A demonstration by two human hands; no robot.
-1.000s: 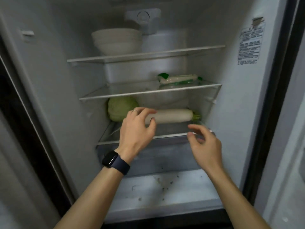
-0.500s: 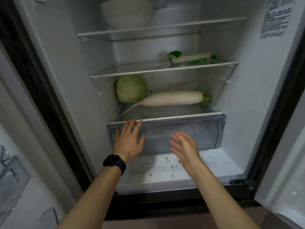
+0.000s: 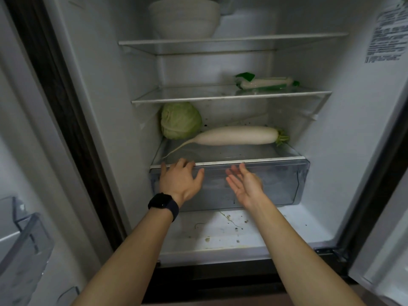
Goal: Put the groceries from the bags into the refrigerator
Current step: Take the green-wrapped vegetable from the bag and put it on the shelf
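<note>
Now both hands, left [image 3: 180, 181] and right [image 3: 244, 186], spread open against drawer [image 3: 280, 184].

The only print in view is a label [image 3: 387, 38] of dense dark lines on the refrigerator's [image 3: 353, 129] right inner wall near the top, too small and blurred to read, and nothing else carries legible text.

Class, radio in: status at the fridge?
Left hand open on crisper drawer. Right hand open, empty. Radish, cabbage shelved. Nothing blocking.
</note>
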